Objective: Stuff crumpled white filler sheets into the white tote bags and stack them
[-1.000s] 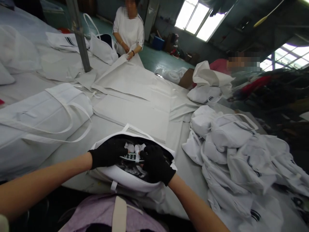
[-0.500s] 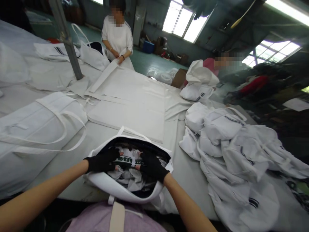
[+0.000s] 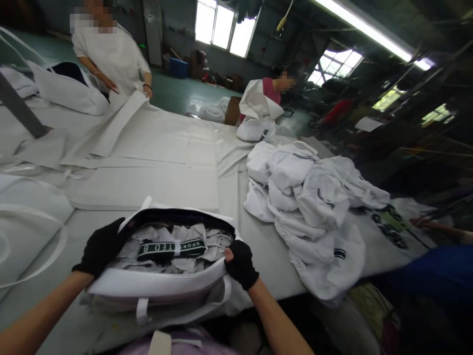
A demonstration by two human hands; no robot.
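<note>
A white bag point(image 3: 155, 284) stands open in front of me, its dark-lined mouth facing up. Crumpled pale paper point(image 3: 218, 241) fills it, and a dark green strap point(image 3: 158, 250) with white lettering lies folded on top, with a white band round its middle. My left hand point(image 3: 102, 249), in a black fingerless glove, is closed on the left end of the bag's rim; its fingertips are partly hidden. At the right end, my right hand point(image 3: 242, 264), gloved the same way, grips the rim with the thumb on the inner side.
Flat white sheets point(image 3: 148, 187) lie beyond the bag. White bags with dark stripes are heaped point(image 3: 310, 197) at right. Another large white bag point(image 3: 33, 222) lies at left, near a metal post point(image 3: 22, 106). A person in white point(image 3: 111, 59) handles material across the table.
Both hands have left the strap and paper inside and moved out to the ends of the bag's rim. My view has swung right.
</note>
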